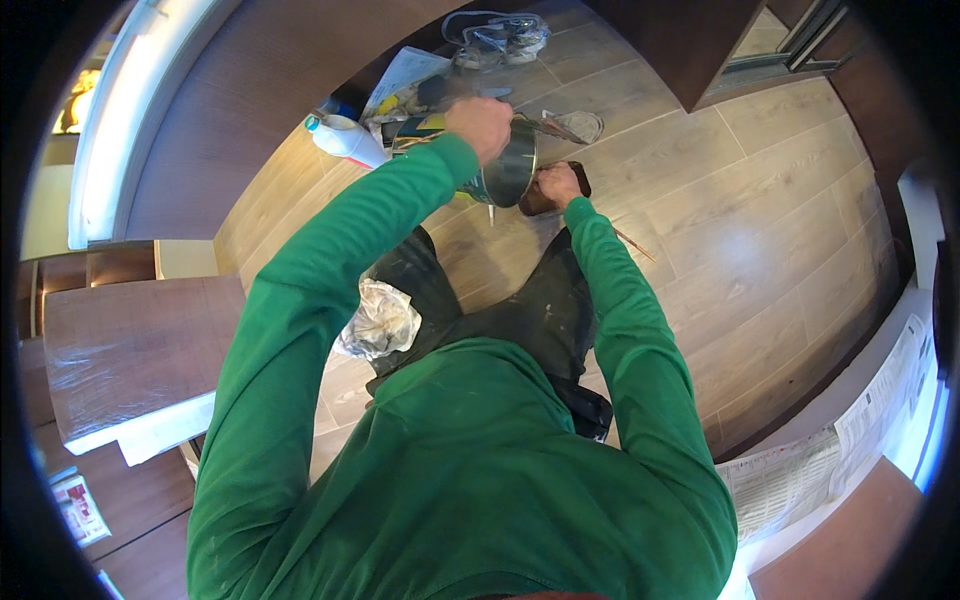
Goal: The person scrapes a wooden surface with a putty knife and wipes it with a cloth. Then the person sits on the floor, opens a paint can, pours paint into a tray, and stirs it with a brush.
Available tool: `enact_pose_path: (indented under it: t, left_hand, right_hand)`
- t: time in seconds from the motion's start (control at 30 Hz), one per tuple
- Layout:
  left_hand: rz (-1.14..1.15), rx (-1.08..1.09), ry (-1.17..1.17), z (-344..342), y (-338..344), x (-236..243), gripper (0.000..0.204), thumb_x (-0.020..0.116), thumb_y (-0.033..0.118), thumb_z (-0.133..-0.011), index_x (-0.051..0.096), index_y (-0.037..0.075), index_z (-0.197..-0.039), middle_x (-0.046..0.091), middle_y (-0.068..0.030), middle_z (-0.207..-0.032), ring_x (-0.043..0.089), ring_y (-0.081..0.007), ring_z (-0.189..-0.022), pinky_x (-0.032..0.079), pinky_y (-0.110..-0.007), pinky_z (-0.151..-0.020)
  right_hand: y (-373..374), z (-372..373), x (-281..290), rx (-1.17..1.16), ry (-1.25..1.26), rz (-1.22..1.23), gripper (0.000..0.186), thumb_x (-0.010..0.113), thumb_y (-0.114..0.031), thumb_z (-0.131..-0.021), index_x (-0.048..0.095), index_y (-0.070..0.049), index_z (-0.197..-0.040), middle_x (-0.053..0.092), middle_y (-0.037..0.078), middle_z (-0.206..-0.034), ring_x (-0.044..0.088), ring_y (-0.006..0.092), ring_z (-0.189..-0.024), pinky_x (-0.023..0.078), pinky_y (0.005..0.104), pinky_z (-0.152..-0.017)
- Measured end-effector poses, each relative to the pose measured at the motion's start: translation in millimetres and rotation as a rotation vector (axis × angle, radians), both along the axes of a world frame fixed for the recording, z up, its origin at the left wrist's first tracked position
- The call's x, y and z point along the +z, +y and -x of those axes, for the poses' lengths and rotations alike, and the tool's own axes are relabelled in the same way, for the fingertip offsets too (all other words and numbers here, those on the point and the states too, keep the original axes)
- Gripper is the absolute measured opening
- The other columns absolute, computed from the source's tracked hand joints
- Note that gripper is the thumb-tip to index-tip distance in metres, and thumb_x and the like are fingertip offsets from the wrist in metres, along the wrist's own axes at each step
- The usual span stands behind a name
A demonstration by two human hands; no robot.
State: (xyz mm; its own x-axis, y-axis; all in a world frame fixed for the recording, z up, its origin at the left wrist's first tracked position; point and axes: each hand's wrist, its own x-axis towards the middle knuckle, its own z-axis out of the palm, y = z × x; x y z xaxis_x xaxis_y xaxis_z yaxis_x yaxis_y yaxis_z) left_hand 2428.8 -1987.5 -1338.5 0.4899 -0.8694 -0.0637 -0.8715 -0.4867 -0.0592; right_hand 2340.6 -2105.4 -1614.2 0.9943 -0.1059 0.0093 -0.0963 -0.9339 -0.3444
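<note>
My left hand (480,128) is closed over the upper side of a dark round can (512,170), which is tilted toward the right. Beside it, my right hand (558,183) is closed on a small dark brown container (541,200) just above the floor. The can's edge lies close to this container; whether they touch, and what is inside either, I cannot make out. A white bottle with a teal cap (345,138) leans left of the can. To the right of my right forearm, a thin stick (635,245) shows against the floor.
A crumpled, stained white cloth or paper (383,320) is by my left leg. Beyond the can are papers (410,72), a plastic-wrapped bundle (503,42) and a coiled wire (578,126). A brown wooden panel (140,345) stands left; newspaper (790,475) lines the right side.
</note>
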Motion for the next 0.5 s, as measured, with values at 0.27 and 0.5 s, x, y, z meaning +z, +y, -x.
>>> enact_pose_path:
  t: [0.27, 0.5]
  left_hand:
    - [-0.084, 0.051, 0.067, 8.5, -20.5, -1.1, 0.025, 0.057, 0.016, -0.080, 0.072, 0.001, -0.093, 0.070, -0.0240, -0.096, 0.069, -0.0403, -0.091, 0.055, -0.049, -0.079]
    - [-0.181, 0.079, 0.048, 12.0, -39.2, -5.6, 0.028, 0.056, 0.015, -0.082, 0.073, 0.002, -0.101, 0.071, -0.0221, -0.101, 0.069, -0.0382, -0.096, 0.055, -0.048, -0.085]
  right_hand:
    - [-0.3, 16.3, 17.1, -0.480, 0.175, -0.560, 0.031, 0.053, -0.030, -0.089, 0.073, -0.012, -0.105, 0.066, 0.016, -0.117, 0.061, 0.0353, -0.111, 0.049, 0.0426, -0.097]
    - [-9.2, 8.2, 5.4, -0.311, 0.221, -0.504, 0.036, 0.057, -0.036, -0.084, 0.073, -0.013, -0.106, 0.066, 0.018, -0.117, 0.062, 0.0375, -0.108, 0.049, 0.0446, -0.095]
